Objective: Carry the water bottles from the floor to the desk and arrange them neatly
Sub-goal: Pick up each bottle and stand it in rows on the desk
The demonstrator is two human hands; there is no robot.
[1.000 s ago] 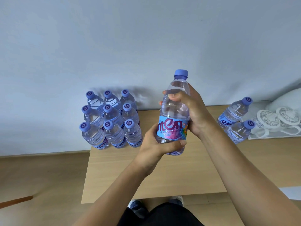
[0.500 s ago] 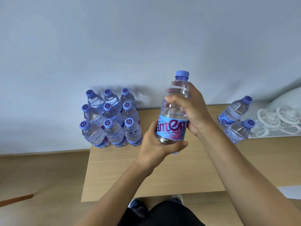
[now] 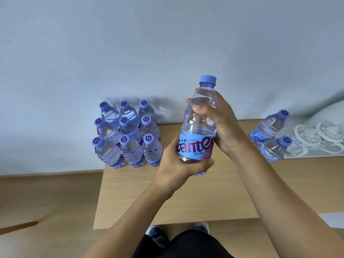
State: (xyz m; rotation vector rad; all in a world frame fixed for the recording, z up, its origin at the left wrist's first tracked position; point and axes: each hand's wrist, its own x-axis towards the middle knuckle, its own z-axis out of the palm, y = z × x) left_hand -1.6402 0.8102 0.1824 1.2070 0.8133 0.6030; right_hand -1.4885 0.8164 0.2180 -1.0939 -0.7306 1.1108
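Above the middle of the wooden desk [image 3: 186, 198] I hold a clear water bottle [image 3: 200, 127] upright, with a blue cap and a blue label. My left hand [image 3: 178, 164] grips its lower part around the label. My right hand [image 3: 217, 120] wraps the upper body just under the neck. At the desk's back left corner stands a tight block of several identical bottles [image 3: 128, 135], set in three rows. Two more bottles [image 3: 270, 135] stand apart at the back right.
A pale wall runs right behind the desk. A white tray with two ornate white lidded cups [image 3: 316, 135] sits at the far right. The desk's left edge drops to a wooden floor [image 3: 46, 202]. My shoes [image 3: 154, 231] show under the front edge.
The bottle has turned in my hands, so more of the label's lettering faces me. Both hands stay in nearly the same place above the desk.
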